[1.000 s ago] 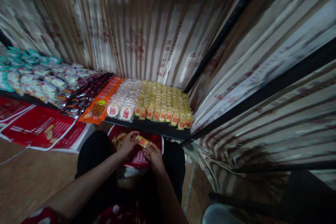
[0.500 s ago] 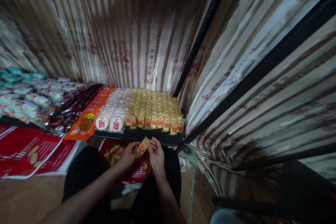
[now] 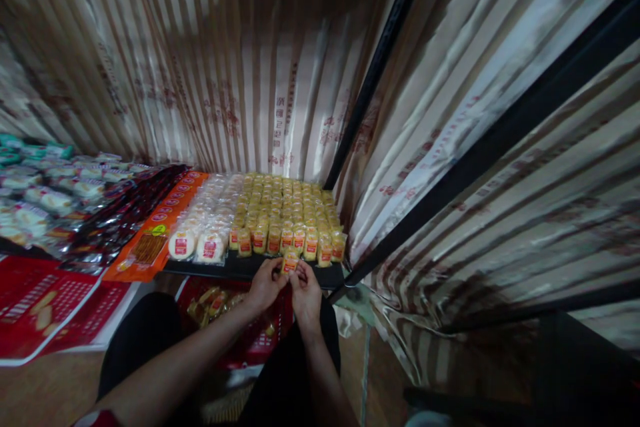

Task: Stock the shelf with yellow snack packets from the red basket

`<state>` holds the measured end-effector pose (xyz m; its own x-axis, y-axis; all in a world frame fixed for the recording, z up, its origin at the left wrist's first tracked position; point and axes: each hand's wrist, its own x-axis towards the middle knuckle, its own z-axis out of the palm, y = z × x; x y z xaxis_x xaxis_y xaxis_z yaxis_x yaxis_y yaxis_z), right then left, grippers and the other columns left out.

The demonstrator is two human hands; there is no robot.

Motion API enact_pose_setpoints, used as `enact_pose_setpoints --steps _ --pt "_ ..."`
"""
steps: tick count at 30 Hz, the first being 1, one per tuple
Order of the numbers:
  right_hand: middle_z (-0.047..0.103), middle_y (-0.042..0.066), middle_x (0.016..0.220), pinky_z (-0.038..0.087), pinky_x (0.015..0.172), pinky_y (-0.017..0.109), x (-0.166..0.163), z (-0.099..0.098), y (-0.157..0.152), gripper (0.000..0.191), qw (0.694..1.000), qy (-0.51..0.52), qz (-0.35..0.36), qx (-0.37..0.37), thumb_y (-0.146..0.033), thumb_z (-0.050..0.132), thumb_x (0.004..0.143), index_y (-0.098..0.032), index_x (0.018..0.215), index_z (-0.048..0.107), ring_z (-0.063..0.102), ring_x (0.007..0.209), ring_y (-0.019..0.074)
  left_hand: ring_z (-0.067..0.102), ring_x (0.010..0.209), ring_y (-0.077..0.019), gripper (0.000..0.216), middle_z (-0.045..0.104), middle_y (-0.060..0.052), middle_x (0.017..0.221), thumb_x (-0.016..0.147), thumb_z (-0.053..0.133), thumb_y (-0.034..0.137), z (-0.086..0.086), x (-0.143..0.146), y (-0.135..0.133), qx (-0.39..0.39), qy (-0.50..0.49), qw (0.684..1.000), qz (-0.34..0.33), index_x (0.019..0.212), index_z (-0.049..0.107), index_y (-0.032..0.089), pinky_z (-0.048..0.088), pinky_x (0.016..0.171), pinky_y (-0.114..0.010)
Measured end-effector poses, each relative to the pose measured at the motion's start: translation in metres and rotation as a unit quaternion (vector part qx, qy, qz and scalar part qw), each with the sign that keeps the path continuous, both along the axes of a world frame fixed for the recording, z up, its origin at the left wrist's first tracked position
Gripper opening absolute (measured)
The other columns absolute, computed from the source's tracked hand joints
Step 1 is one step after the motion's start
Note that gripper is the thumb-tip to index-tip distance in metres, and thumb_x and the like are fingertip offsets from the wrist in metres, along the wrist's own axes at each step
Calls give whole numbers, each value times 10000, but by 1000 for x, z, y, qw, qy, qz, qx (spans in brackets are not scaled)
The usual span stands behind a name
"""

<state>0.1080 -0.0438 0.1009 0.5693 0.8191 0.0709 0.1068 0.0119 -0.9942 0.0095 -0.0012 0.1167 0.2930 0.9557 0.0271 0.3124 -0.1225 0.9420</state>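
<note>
A small yellow wrapped snack cake (image 3: 289, 263) with a red label is pinched between my two hands, just over the front edge of the black shelf (image 3: 215, 268). My left hand (image 3: 266, 285) grips its left side, fingers closed. On the right side, my right hand (image 3: 306, 292) holds it with thumb and fingertips. Right behind stand rows of matching yellow packets (image 3: 286, 213), label side forward. Below my hands, between my knees, a red bag (image 3: 250, 340) lies open with more yellow packets (image 3: 213, 303) inside.
Left of the yellow rows are round white wrapped crackers (image 3: 210, 248), an orange snack packet (image 3: 150, 243), dark red packets (image 3: 120, 213) and white packets (image 3: 45, 199). A black metal post (image 3: 380, 67) and a slanted bar (image 3: 480, 147) frame the right. Striped curtain (image 3: 225, 67) hangs behind.
Both hands have moved forward and slightly right with the snack cake, from above the red bag to the shelf's front edge. The cake has turned from slanted to upright.
</note>
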Motion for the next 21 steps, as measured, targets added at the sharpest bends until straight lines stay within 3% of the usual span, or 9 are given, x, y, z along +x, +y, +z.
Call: enact_pose_setpoints --steps 5,14,21 --pt "653 84 952 478 772 326 20 -3 18 333 991 -121 -43 -23 -350 488 760 -173 1031 567 616 836 191 533 762 -123 266 528 -47 914 706 514 111 0 17 8 44 -9 999 28 966 563 145 454 721 -261" --pt "610 87 903 483 711 332 21 -5 26 219 976 -207 -58 -29 -336 443 798 -177 922 530 590 761 191 540 713 -126 99 546 -8 777 724 481 134 -10 32 19 53 5 997 64 808 518 169 450 703 -269" --pt "523 115 1036 473 762 351 21 -11 27 234 964 -248 -96 24 -319 420 825 -178 965 544 515 961 210 543 698 -135 65 546 -4 745 738 471 151 -18 35 24 66 8 995 72 785 511 174 451 690 -275"
